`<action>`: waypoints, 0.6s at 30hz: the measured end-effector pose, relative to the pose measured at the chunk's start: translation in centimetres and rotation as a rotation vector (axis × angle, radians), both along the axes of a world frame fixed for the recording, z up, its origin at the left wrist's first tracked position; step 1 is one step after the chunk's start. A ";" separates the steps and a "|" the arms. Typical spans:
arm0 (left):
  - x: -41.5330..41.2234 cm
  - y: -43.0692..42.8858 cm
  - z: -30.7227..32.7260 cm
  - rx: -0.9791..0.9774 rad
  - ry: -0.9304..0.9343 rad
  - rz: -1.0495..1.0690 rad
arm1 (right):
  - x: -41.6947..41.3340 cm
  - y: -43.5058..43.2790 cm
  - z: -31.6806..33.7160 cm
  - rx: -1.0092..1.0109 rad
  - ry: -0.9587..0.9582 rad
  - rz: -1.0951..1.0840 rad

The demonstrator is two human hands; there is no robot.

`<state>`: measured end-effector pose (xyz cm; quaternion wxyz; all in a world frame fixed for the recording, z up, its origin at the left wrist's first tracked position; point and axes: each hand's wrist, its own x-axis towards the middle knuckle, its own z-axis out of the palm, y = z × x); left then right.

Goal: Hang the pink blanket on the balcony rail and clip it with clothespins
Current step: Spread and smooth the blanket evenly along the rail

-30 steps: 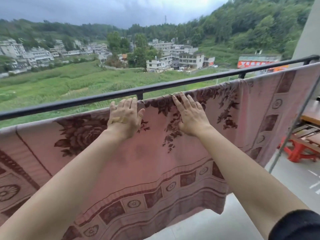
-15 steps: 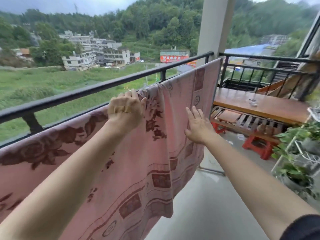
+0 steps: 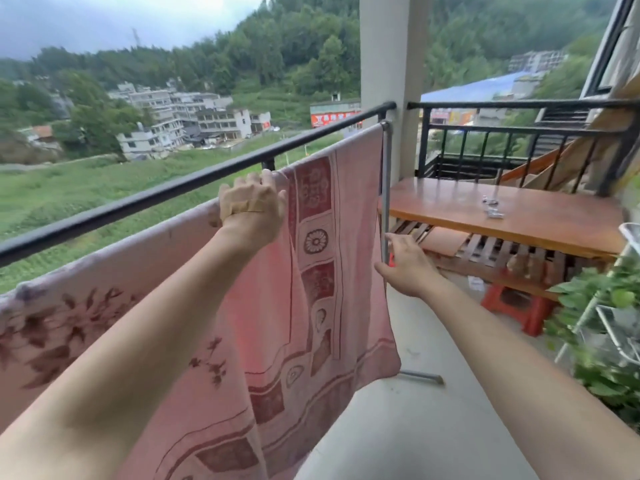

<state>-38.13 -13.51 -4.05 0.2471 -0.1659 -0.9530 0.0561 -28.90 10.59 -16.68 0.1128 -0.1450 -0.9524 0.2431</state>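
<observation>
The pink blanket point(image 3: 311, 306), patterned with dark red flowers and bordered squares, hangs over a bar just inside the black balcony rail point(image 3: 156, 199). My left hand point(image 3: 251, 202), with a plaster across its back, is curled over the blanket's top fold near its right end. My right hand point(image 3: 405, 268) is lower, at the blanket's right side edge beside the grey metal post point(image 3: 385, 188), fingers apart and touching the edge. Two small pale objects point(image 3: 491, 207) lie on the wooden table; I cannot tell whether they are clothespins.
A wooden table point(image 3: 519, 216) stands to the right with slats and a red stool point(image 3: 516, 306) beneath it. A white pillar point(image 3: 391, 64) rises at the rail's end. A leafy plant point(image 3: 606, 323) on a white stand fills the right edge.
My view has swung right along the rail. My left hand slid right along the top fold. My right hand dropped from the top to the blanket's right side edge.
</observation>
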 end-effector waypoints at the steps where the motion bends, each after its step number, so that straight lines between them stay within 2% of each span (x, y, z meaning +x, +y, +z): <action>1: -1.1 1.8 0.3 0.023 -0.008 0.013 | -1.4 1.8 0.3 -0.010 -0.010 0.031; 4: -4.7 6.2 1.2 0.122 -0.026 0.034 | -6.1 7.0 2.2 -0.012 -0.002 0.100; 9: -8.4 11.9 1.8 0.112 -0.053 0.050 | -14.1 12.8 6.1 -0.146 0.107 0.123; 14: -13.1 17.3 2.4 0.119 -0.089 -0.031 | -21.7 15.8 7.0 -0.358 0.178 0.071; 18: -17.7 22.1 3.0 0.129 -0.168 -0.128 | -27.2 17.8 6.8 -0.446 0.210 0.080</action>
